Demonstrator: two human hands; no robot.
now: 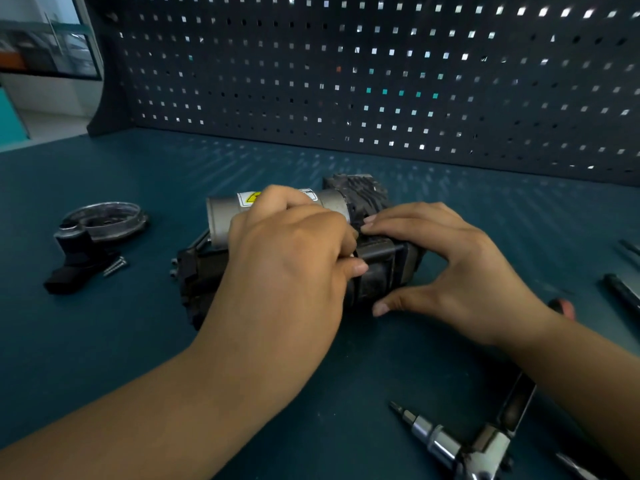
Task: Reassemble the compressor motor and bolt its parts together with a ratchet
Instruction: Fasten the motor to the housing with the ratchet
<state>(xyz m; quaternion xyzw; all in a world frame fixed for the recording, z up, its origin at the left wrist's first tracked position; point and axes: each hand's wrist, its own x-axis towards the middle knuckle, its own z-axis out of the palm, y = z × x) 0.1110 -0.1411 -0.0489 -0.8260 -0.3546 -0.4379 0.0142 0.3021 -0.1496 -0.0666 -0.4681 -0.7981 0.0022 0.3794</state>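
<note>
Head: left hand (291,261), right hand (450,268) on one motor (221,216); one ratchet (485,443).

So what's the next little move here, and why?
Probably to finish seating the black part on the compressor motor by hand before any bolting. The left hand grips it with curled fingers and the right hand rests straight fingers on it, while the ratchet lies untouched by the right arm and two screws lie loose at the left.
</note>
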